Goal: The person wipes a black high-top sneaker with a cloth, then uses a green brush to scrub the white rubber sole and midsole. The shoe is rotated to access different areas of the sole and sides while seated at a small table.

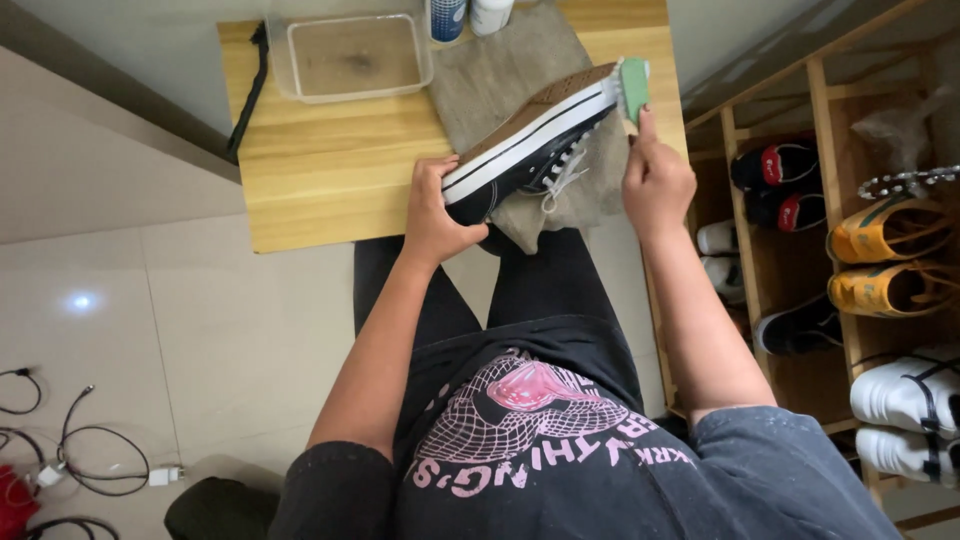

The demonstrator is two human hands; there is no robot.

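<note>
My left hand (433, 207) grips the heel end of a black canvas sneaker (530, 140) with a white sidewall and brown sole, tipped on its side over a grey cloth (490, 70). The toe points away from me, and white laces hang down from it. My right hand (655, 180) holds a green brush (634, 88) pressed against the toe end of the sole. Both hands work above a small wooden table (330, 170).
A clear plastic tub (350, 55) of murky water stands at the table's far side, with two bottles (470, 15) beside it. A wooden shoe rack (850, 250) with several pairs stands to the right. Cables (90, 450) lie on the tiled floor at left.
</note>
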